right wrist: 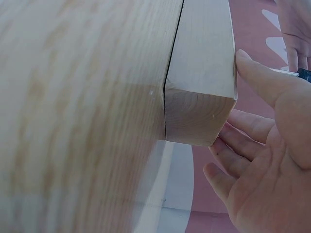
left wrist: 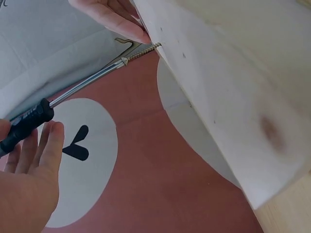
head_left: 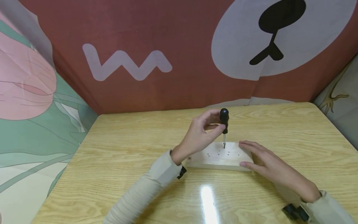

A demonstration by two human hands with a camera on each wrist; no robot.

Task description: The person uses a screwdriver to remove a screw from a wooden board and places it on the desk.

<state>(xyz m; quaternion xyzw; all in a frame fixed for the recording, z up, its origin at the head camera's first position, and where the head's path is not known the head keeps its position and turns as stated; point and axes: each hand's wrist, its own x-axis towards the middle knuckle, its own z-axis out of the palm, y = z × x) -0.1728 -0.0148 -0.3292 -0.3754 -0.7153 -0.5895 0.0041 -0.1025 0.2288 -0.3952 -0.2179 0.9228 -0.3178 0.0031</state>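
My left hand (head_left: 197, 133) holds a screwdriver (head_left: 224, 116) by its black handle, thumb and fingers round it. The shaft points down at a pale wooden block (head_left: 218, 161) lying on the table. In the left wrist view, a brass-coloured screw (left wrist: 141, 52) sits between the driver's tip and the block; its threads show above the surface. Small dark holes dot the block's top. My right hand (head_left: 269, 160) grips the block's right end, thumb at the near edge and fingers at the far edge. The right wrist view shows the block's end grain (right wrist: 197, 116) beside the fingers.
The block lies on a wood-grain table (head_left: 126, 155), which runs back to a reddish-brown printed cloth (head_left: 184, 62). More printed cloth (head_left: 25, 130) hangs on the left. Black wrist devices (head_left: 295, 213) sit at both sleeves.
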